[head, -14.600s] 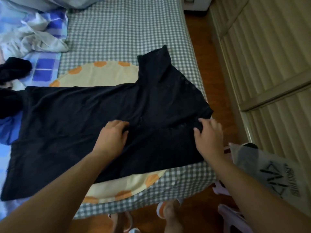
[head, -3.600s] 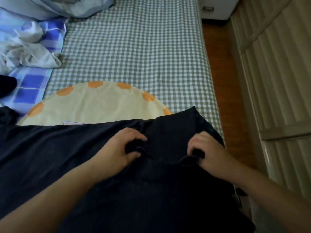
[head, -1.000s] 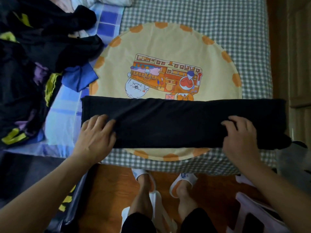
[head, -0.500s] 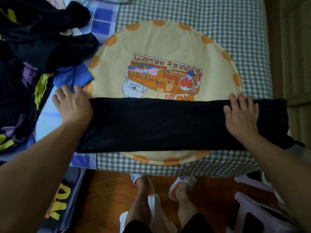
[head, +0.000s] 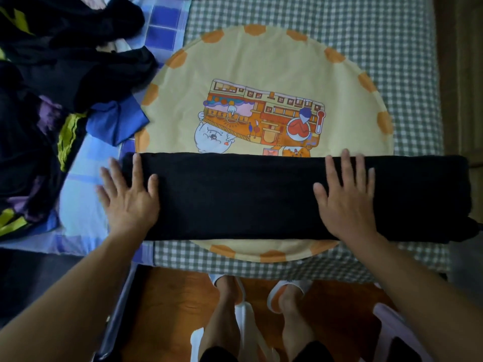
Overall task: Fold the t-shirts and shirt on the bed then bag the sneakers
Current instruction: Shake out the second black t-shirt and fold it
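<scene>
A black t-shirt (head: 235,197), folded into a long narrow strip, lies across the near edge of the bed (head: 339,43). My left hand (head: 128,197) lies flat with spread fingers on the strip's left end, partly on the sheet beside it. Flat on the strip toward its right end rests my right hand (head: 345,199), fingers straight. A heap of dark clothes (head: 52,82) with yellow and blue patches sits at the left of the bed. No sneakers can be made out.
Under the strip lies a round yellow mat (head: 261,74) with a cartoon print and orange dots. My feet in white and orange slippers (head: 285,293) stand on the wooden floor below. A pink plastic stool (head: 397,333) is at the lower right.
Both hands have opened out flat on the folded strip. My left hand slid down from the strip's upper left corner onto its left end; the right hand has spread its fingers.
</scene>
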Tool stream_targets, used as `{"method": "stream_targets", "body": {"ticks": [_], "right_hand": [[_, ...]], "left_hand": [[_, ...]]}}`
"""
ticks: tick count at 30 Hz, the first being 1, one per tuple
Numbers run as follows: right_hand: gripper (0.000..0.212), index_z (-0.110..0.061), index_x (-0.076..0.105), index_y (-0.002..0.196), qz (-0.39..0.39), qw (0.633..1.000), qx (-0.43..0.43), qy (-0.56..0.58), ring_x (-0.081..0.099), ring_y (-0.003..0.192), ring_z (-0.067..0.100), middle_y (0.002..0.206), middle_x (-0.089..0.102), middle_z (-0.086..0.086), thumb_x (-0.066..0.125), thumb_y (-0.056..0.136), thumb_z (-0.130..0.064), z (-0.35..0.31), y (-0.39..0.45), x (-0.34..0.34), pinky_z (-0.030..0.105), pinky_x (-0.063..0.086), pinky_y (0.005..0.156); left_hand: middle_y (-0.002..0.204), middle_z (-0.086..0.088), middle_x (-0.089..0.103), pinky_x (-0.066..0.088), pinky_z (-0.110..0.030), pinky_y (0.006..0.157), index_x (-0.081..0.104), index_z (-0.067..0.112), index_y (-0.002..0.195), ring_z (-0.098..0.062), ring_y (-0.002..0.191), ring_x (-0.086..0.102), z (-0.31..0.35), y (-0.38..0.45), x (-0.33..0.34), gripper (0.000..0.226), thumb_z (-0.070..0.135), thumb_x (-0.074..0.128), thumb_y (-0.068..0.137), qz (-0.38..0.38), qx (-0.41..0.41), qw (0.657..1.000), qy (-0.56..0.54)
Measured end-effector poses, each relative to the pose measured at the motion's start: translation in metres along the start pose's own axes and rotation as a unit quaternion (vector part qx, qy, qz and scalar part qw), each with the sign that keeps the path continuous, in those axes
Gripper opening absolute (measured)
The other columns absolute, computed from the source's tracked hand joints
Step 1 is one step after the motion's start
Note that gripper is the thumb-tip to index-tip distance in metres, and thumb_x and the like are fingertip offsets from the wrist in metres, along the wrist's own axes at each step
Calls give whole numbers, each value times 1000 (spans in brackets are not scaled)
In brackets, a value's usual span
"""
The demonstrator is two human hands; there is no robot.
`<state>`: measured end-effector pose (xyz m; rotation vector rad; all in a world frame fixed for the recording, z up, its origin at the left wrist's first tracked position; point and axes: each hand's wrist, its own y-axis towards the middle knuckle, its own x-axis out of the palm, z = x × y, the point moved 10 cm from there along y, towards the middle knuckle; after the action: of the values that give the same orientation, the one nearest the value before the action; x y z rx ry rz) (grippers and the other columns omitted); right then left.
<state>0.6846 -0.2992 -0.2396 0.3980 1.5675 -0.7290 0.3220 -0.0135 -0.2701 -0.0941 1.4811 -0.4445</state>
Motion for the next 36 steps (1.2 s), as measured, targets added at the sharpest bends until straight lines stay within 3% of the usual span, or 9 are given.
{"method": "stream_targets", "body": {"ticks": [4, 9, 14, 18, 22, 26, 30, 33, 36], "right_hand": [[68, -23, 11, 161, 11, 992, -113, 56, -5, 155, 35, 169, 2, 10, 25, 103, -56, -107, -22, -3, 56, 1, 125], [69, -25, 7, 162, -56, 990, -128, 12, -8, 155, 34, 170, -3, 9, 19, 103, -58, -148, -16, 50, 57, 8, 124], [66, -29, 6, 162, -104, 983, -127, 85, -15, 155, 28, 170, -9, 3, 22, 105, -58, -150, -18, 36, 53, 2, 125], [56, -38, 18, 159, -165, 881, -7, 443, 7, 152, 0, 166, 11, -19, 38, 107, -44, -125, -21, -8, 30, 13, 123], [54, -41, 27, 156, -183, 738, 112, 640, 33, 144, 0, 160, 32, -19, 41, 104, -47, -89, -34, -15, 33, 30, 121], [46, -46, 35, 151, -206, 728, 133, 640, 39, 139, -1, 157, 37, -17, 44, 106, -39, -82, -41, 6, 30, 37, 115], [42, -43, 47, 145, -194, 770, 111, 598, 42, 133, 0, 150, 42, -16, 49, 106, -31, -89, -31, 7, 23, 38, 106], [47, -38, 46, 148, -148, 835, 85, 523, 36, 139, 7, 151, 35, -11, 54, 103, -27, -99, -19, 3, 32, 31, 118], [55, -38, 44, 150, -128, 849, 69, 508, 38, 135, 5, 147, 32, -11, 58, 101, -19, -122, -8, 2, 22, 30, 113]], "left_hand": [[149, -29, 31, 25, -56, 112, 16, 18, 161, -48, 132, 34, -23, -30, -14, 75, 51, 48, 101, 41, -87, 989, -109], [106, -17, 67, 59, -48, 75, 53, 7, 114, -34, 87, 68, -62, -27, 0, 50, 42, 77, 88, -98, -205, 926, -301], [108, -23, 74, 60, -39, 61, 66, 3, 114, -31, 77, 74, -33, -36, -34, 21, 10, 66, 94, -231, -198, 802, -513], [101, 3, 74, 57, -35, 61, 58, 28, 127, -16, 79, 74, 51, -66, -92, 40, 7, 65, 94, -149, -40, 875, -458], [126, -4, 62, 50, -37, 83, 6, 26, 161, -28, 104, 64, 170, -111, -41, 85, 15, 57, 94, -173, 120, 962, -175], [138, -13, 48, 47, -34, 69, -16, 13, 160, -29, 99, 65, 231, -145, 44, 93, 20, 53, 98, -225, 180, 957, -29], [141, -4, 45, 51, -34, 76, 1, 17, 163, -22, 106, 63, 226, -145, 37, 78, 37, 46, 102, -204, 173, 952, -149], [126, -3, 55, 51, -36, 90, 38, 13, 155, -22, 111, 57, 197, -136, -9, 55, 30, 43, 102, -19, 249, 956, -157], [144, -12, 51, 42, -48, 109, 46, 10, 150, -33, 136, 44, 164, -117, -16, 53, 30, 42, 101, 80, 264, 958, -77]]}}
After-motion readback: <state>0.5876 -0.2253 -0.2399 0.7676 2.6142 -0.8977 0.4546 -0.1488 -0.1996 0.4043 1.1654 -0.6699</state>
